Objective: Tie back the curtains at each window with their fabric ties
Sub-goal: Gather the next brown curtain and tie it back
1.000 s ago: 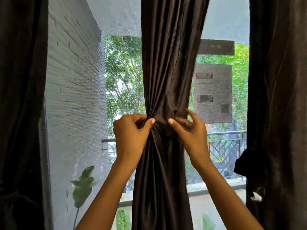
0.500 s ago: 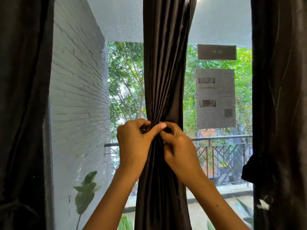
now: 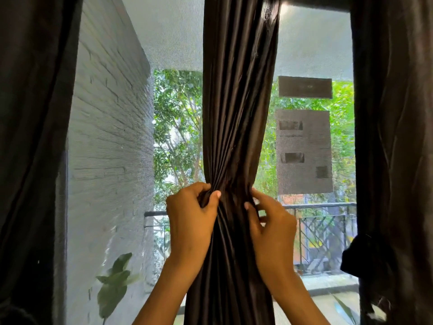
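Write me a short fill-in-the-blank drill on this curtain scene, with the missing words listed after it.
1. Both hands grip the middle curtain where it is gathered into a narrow ____.
2. The left hand pinches the fabric between its fingers and ____.
3. Outside, left of the curtain, stands a white ____ wall.
4. Behind the right hand runs a dark metal ____.

Missing words: waist; thumb; brick; railing
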The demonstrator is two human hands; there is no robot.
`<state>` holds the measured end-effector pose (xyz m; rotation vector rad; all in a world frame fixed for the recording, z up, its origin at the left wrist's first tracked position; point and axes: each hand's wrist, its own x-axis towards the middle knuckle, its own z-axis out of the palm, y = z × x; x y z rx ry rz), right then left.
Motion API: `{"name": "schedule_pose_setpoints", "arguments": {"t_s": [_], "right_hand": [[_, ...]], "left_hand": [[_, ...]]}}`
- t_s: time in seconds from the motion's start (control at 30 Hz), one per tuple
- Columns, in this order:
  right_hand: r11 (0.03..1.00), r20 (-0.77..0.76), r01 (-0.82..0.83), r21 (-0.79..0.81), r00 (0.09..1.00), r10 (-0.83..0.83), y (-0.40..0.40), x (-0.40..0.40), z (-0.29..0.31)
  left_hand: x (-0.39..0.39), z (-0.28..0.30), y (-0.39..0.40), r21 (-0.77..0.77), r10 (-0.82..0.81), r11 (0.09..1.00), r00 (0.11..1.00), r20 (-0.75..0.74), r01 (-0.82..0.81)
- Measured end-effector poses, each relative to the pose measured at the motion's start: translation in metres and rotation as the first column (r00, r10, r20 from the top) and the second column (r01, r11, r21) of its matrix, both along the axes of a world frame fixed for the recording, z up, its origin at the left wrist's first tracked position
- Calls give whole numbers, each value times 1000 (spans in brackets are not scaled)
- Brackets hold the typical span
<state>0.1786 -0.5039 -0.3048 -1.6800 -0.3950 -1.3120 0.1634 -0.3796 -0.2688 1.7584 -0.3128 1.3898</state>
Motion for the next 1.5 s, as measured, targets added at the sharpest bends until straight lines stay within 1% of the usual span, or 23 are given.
{"name": "schedule_pose_setpoints", "arguments": {"t_s": [0.07, 0.13, 0.17, 0.23, 0.3, 0.37, 0.5, 0.57, 0.63, 0.7, 0.77, 0.83, 0.9, 0.97, 1.03, 1.07, 1.13, 1.17, 1.23, 1.3, 1.37, 1.43, 1.5], "right_hand": [[997, -44, -31, -74, 999, 28, 10, -1, -2], [986, -183, -159, -43, 972, 149, 20, -4, -1], [984, -236, -177, -28, 957, 166, 24, -4, 1], [984, -249, -167, -68, 958, 145, 27, -3, 2], [976, -242, -198, -88, 955, 172, 27, -2, 3], [959, -218, -173, -225, 968, 124, 26, -2, 4], [949, -216, -186, -253, 968, 132, 24, 5, 8], [933, -173, -181, -312, 976, 132, 22, 8, 9], [913, -136, -184, -364, 980, 143, 16, 13, 9], [886, -132, -151, -439, 986, 102, 11, 18, 6], [863, -116, -121, -490, 991, 72, 9, 21, 4], [837, -92, -150, -527, 989, 119, 7, 20, 2], [800, -102, -211, -562, 977, 186, 2, 20, 0], [795, -139, -302, -526, 953, 270, -7, 20, -1], [832, -139, -440, -339, 898, 418, -18, 19, 2], [857, -94, -454, -243, 891, 445, -25, 21, 4], [920, -42, -361, -155, 932, 359, -40, 29, 7], [939, -50, -309, -153, 951, 305, -46, 33, 9], [941, -95, -259, -217, 965, 244, -53, 39, 12], [906, -156, -287, -311, 956, 249, -57, 41, 13], [857, -221, -358, -372, 930, 293, -57, 42, 12], [829, -278, -430, -359, 897, 344, -55, 41, 11], [850, -243, -414, -326, 906, 348, -57, 39, 12]], "left_hand": [[0, -2, -3, 5, 1, 1000, 1000, 0, -1], [0, -4, -5, -2, 1, 1000, 1000, 2, -1], [0, -5, -6, -9, 5, 1000, 1000, 6, -5], [-1, -6, -8, -24, 14, 1000, 1000, 19, -13], [-1, -7, -9, -33, 17, 999, 1000, 20, -16], [0, -8, -10, -41, 33, 999, 999, 10, -33], [4, -10, -19, -42, 37, 998, 998, -50, -39], [7, -10, -24, -51, 34, 998, 996, -87, -38], [9, -10, -28, -89, -14, 996, 994, -113, 4], [9, -7, -31, -116, -69, 992, 988, -140, 53], [10, -4, -32, -129, -74, 990, 986, -148, 55], [11, 0, -31, -139, -47, 990, 992, -118, 30], [13, 1, -28, -126, -8, 992, 996, -90, -4], [13, 3, -25, -115, -13, 993, 996, -90, 3], [13, 5, -19, -108, -48, 993, 994, -100, 37], [13, 6, -16, -109, -72, 992, 991, -113, 60], [14, 8, -11, -128, -158, 982, 978, -137, 141], [14, 9, -9, -143, -208, 972, 966, -151, 186], [12, 10, -5, -173, -292, 949, 941, -174, 262], [10, 11, -3, -176, -364, 927, 911, -195, 332], [6, 13, -2, -184, -432, 899, 874, -221, 398], [3, 14, -3, -188, -450, 891, 859, -243, 413], [0, 14, -3, -178, -400, 914, 881, -251, 364]]}}
